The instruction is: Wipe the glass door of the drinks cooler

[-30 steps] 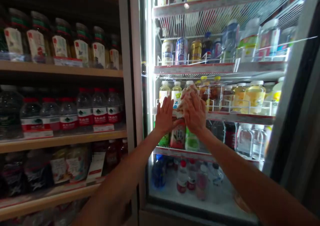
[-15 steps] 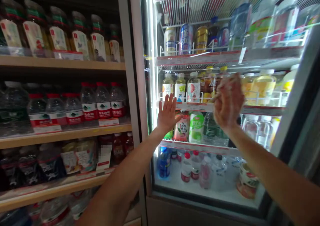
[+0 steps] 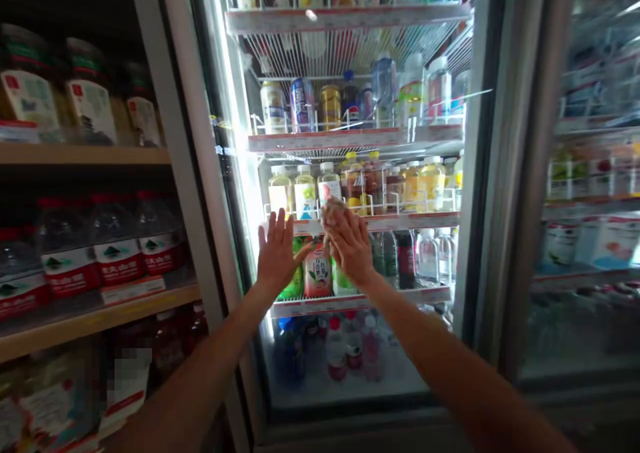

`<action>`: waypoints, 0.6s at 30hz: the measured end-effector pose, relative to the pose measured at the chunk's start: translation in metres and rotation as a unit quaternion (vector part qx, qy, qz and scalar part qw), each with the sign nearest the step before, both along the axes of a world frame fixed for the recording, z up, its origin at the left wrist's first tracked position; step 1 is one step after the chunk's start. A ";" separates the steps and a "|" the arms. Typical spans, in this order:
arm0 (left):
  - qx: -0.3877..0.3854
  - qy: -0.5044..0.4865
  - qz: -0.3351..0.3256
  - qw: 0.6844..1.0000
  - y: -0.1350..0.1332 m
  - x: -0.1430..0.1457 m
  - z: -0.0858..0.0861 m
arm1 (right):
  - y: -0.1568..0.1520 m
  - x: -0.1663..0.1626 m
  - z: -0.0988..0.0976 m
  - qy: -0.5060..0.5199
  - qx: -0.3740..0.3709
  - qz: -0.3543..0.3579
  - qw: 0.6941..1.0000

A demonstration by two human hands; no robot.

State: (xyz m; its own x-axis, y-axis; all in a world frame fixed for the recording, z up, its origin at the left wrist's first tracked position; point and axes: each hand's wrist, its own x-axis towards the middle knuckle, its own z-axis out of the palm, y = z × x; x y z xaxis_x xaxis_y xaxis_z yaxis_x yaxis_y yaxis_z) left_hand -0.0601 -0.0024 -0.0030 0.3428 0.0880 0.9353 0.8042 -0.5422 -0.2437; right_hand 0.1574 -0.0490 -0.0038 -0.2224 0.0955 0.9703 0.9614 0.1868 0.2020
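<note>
My left hand [image 3: 276, 256] lies with fingers spread upward against the glass door [image 3: 360, 387] of a lit drinks fridge. To its right, my right hand [image 3: 353, 247] presses a crumpled pale cloth [image 3: 332, 207] to the same glass, its fingers over the cloth. Part of the cloth is hidden under the palm. Through the glass behind my hands stand a red-labelled bottle [image 3: 318, 270] and white-capped tea bottles [image 3: 305, 193].
On the left, wooden shelves [image 3: 150, 299] carry red-capped water bottles [image 3: 116, 243] and large dark bottles [image 3: 31, 89]. A metal door frame [image 3: 515, 173] separates this fridge from another glass-fronted fridge [image 3: 590, 203] on the right.
My right hand has moved left across the glass with the cloth, coming closer to my left hand. The view has turned right, bringing the second fridge into sight.
</note>
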 end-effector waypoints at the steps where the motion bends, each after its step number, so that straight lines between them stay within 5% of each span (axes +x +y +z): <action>1: -0.003 0.010 0.003 1.000 -0.002 -0.002 -0.006 | -0.001 0.002 -0.005 -0.019 -0.004 -0.005 1.000; 7: -0.048 0.042 0.041 0.997 -0.012 -0.009 -0.033 | -0.014 0.054 -0.025 0.174 0.141 -0.038 0.974; 12: -0.087 0.030 0.071 0.993 -0.020 -0.006 -0.044 | -0.010 -0.007 -0.052 0.013 -0.003 0.008 1.000; 15: -0.105 0.022 0.075 0.991 -0.023 -0.008 -0.061 | -0.017 0.018 -0.071 -0.001 -0.012 0.000 1.000; 18: -0.111 0.023 0.071 0.991 -0.022 -0.010 -0.073 | -0.022 0.060 -0.080 0.169 0.052 -0.036 0.984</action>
State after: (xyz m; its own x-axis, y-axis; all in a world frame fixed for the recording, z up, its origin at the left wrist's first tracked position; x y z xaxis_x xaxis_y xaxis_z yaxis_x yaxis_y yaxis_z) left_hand -0.0699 -0.0239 -0.0758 0.3540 0.3405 0.8711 0.8670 -0.4688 -0.1690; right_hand 0.2171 -0.0706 -0.0842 0.1189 -0.0054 0.9929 0.9868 0.1110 -0.1176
